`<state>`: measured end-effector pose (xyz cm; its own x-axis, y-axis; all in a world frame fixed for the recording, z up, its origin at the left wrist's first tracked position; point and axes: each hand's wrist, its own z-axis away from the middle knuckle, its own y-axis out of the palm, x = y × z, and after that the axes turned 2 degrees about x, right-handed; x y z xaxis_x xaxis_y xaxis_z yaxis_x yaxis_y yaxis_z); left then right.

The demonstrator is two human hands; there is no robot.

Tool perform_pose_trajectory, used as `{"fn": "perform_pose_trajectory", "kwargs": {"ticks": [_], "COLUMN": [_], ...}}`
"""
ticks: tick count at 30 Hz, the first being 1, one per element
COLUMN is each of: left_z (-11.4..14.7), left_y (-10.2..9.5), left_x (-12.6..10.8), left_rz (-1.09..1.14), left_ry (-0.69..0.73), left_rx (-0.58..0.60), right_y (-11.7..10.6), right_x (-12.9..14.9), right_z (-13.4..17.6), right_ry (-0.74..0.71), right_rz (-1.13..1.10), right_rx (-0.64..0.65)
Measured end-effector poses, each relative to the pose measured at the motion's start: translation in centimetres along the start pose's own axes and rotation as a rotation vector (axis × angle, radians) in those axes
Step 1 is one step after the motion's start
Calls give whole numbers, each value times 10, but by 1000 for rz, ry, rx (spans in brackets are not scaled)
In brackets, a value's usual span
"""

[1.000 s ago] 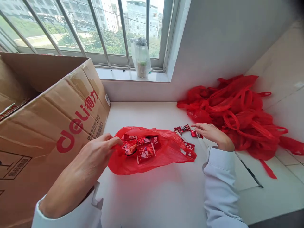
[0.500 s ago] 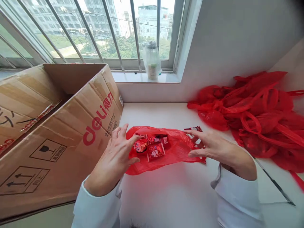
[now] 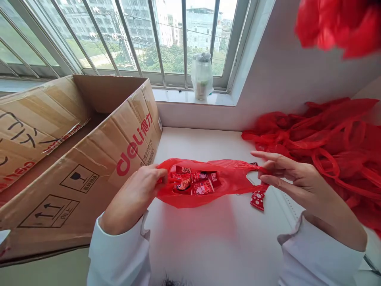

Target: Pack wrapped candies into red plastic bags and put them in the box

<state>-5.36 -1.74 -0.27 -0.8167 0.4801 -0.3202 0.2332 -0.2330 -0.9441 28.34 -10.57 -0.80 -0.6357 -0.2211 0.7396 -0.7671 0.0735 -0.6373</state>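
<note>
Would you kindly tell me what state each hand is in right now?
Left hand: closed, gripping the left end of the red bag.
Right hand: thumb and fingers pinching the handle at the bag's right end.

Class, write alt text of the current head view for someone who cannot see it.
The left hand and right hand hold a red plastic bag open, small red packets inside, over a white surface. A cardboard box stands left; heaped red bags lie right.
</note>
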Motion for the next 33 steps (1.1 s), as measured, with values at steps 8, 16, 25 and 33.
{"fn": "perform_pose_trajectory", "kwargs": {"ticks": [8,16,25,33], "left_z": [-12,-19,-13,-23], "left_y": [-3,7,11,7], "left_x": [-12,-23,-28,-30], "left_rz": [239,264,159,913], "left_ry": [148,183,328,228], "left_rx": [-143,-137,-127,-225], "right_y": [7,91,86,51], "right_x": [6,36,48,68], "right_z": [-5,-39,-48,-49], "right_ry": [-50,-14,-41,-87], "right_rz": [53,-49,-548,-324], "right_rx": [94,228,112,-157]}}
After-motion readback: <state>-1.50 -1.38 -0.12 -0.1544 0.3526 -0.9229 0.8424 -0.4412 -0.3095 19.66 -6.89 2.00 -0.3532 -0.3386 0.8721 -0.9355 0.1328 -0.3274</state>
